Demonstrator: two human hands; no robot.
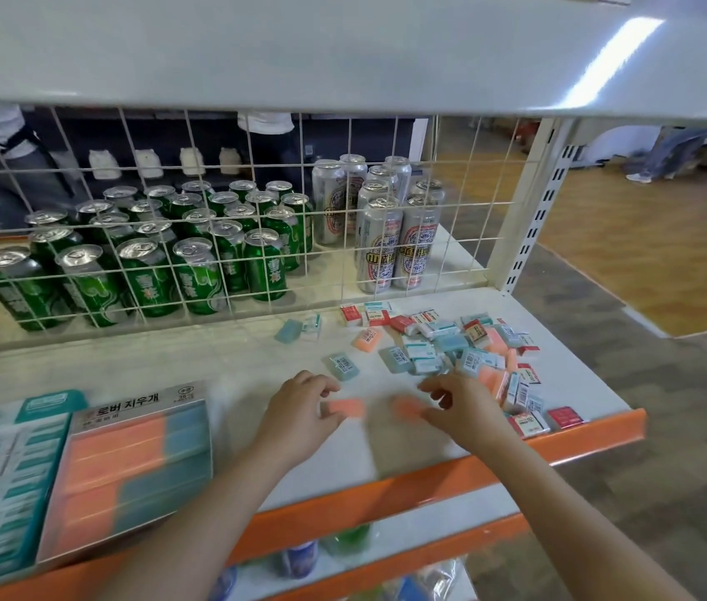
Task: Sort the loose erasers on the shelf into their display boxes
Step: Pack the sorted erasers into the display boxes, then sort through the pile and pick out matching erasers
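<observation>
On the shelf (pixel 256 362): my left hand (pixel 299 409) pinches one orange eraser (pixel 347 409); my right hand (pixel 457 407) pinches another (pixel 405 407), both blurred. Loose pile (pixel 464 353) just right. Display boxes (pixel 126 461) at left, part filled.

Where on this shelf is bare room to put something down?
Bare shelf lies between the wire grid and the display boxes, left of the left hand. The front strip under the forearms is also free. Right side is crowded with the eraser pile.
</observation>
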